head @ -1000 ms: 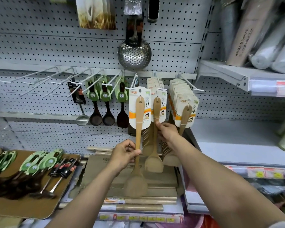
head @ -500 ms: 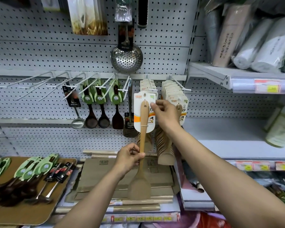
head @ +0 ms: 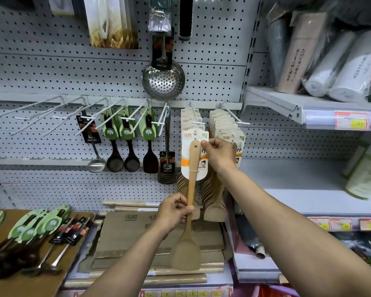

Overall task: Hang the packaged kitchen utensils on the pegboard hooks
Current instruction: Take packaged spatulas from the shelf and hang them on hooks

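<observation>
A grey pegboard is fitted with a row of white hooks. Right of the steel skimmer hung on it, carded wooden spatulas are carried; left and below, green-carded dark spoons are hung.

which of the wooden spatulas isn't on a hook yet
The wooden spatula held in both hands: left hand grips its handle, right hand pinches its card. The others hang on hooks behind it.

A carded wooden spatula hangs upright, blade down, just below a pegboard hook.
</observation>
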A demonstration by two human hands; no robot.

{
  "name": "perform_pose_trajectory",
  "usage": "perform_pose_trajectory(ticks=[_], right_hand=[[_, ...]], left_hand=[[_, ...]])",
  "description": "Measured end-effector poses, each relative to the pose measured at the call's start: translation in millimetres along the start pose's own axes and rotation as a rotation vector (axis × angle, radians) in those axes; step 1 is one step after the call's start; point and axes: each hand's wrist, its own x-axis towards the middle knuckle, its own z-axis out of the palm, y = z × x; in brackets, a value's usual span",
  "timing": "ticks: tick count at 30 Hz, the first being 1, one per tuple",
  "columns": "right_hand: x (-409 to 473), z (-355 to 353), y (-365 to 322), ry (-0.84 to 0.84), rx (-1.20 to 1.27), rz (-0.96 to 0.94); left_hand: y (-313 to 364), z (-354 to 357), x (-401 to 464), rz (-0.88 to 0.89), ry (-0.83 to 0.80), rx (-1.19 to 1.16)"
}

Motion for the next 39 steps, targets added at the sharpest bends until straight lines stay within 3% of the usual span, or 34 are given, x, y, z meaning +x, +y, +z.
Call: perform_pose_trajectory(ticks=[6,20,39], right_hand=[[-5,-4,-25,-0.01,0.03,0.061],[12,7,-14,-0.212,0.262,0.058],[29,17,-3,-0.129,0.258,-0.022]], left_hand=[[2,0,15,-0.017,0.005,0.004],[-11,-2,57,-0.001,0.026,0.05],[-10,2,103,0.016,-0.001,0.147]])
